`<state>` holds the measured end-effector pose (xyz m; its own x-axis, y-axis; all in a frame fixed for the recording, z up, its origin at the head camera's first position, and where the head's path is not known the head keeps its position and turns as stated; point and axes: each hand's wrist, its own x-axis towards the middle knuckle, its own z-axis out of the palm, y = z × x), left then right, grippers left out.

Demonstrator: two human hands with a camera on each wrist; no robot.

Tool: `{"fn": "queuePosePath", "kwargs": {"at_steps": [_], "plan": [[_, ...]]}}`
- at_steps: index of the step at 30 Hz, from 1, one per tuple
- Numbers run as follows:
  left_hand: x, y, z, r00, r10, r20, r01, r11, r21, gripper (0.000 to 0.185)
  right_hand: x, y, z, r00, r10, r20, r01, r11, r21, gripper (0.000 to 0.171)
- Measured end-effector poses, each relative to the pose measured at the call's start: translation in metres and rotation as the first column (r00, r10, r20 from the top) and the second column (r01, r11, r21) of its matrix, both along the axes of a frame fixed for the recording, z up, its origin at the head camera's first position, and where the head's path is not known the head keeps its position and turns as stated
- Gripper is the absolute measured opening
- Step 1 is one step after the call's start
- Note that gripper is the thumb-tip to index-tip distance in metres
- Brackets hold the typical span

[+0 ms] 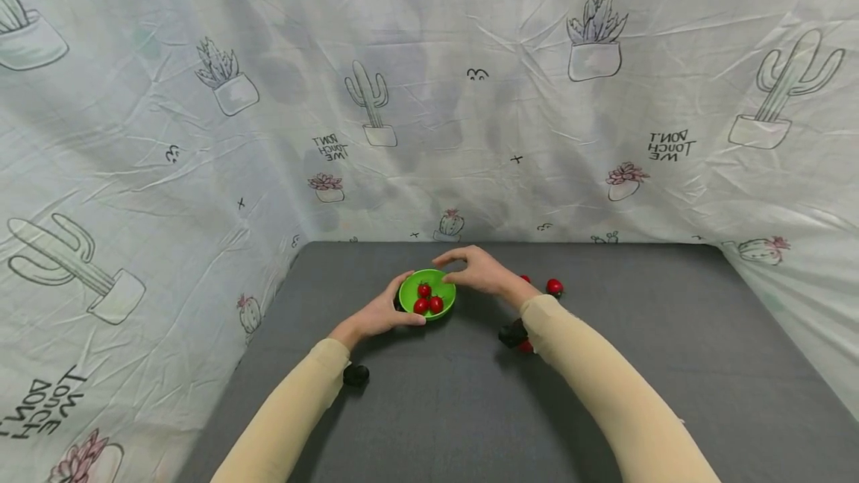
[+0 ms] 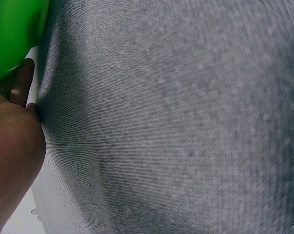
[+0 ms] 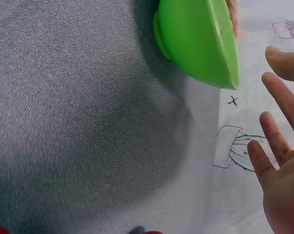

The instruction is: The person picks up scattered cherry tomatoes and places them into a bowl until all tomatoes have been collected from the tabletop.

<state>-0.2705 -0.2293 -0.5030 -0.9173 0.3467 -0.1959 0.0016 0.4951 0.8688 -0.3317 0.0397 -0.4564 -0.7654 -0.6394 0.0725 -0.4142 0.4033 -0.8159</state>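
Only the head view looks down into the green bowl, where three red tomatoes sit close together, two nearer the person and one just beyond. The right wrist view gives the bowl's smooth outer wall and its foot instead; whether that foot touches the grey table I cannot tell. More loose tomatoes show from the head, off to the right and partly covered by the right arm, while the right wrist camera catches only slivers of red along its bottom edge (easy to miss, those)

The left hand is clamped on the bowl from its left side, thumb along the near edge, fingers round the other side; the left wrist view shows fingertips close under the curved wall. The right hand hangs at the bowl's right rim, palm turned down, thumb and fingers apart and bent a little. From its own wrist those fingers look clearly spread, with nothing between them. Both arms reach forward in pale yellow sleeves, the right one slanting in leftward to the bowl
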Motion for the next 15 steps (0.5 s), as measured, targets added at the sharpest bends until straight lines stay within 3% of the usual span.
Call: {"fn": "queuePosePath", "kwargs": {"at_steps": [7, 15], "plan": [[0.001, 0.001, -0.001, 1.000, 0.005, -0.001, -0.005, 1.000, 0.013, 0.101, 0.008, 0.016, 0.013, 1.000, -0.008, -0.017, 0.008, 1.000, -0.012, 0.037], [0.001, 0.001, -0.001, 1.000, 0.017, -0.011, -0.017, 1.000, -0.013, 0.101, 0.018, 0.045, 0.028, 0.996, -0.080, -0.040, 0.081, 0.996, 0.020, 0.037]]}}
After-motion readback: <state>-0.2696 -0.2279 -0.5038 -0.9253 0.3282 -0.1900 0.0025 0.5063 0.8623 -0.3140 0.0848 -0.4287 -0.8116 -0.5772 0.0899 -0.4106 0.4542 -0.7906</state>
